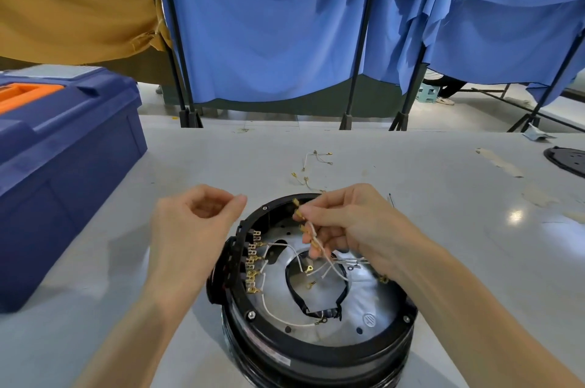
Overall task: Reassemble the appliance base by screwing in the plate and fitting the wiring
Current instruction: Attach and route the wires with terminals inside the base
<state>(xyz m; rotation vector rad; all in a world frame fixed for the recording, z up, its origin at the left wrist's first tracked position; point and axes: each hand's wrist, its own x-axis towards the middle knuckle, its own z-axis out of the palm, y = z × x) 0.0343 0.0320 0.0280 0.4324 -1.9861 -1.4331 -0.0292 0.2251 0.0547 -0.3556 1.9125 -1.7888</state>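
Open appliance base [316, 352] at six o'clock on table [443, 197]. Above it, right hand [345, 223] pinches thin white wires [327, 261]; left hand [196, 216] at ten o'clock, loosely curled, empty. Wires light, floppy; best held near brass terminals [297, 213].

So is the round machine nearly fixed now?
Not yet. Done: some white wires already sit on the gold terminal row inside the appliance base. In hand: the right hand pinches a wire bundle over it; the left hand holds nothing. Left: spare wires lie on the table, and a black plate lies far right, unfitted.
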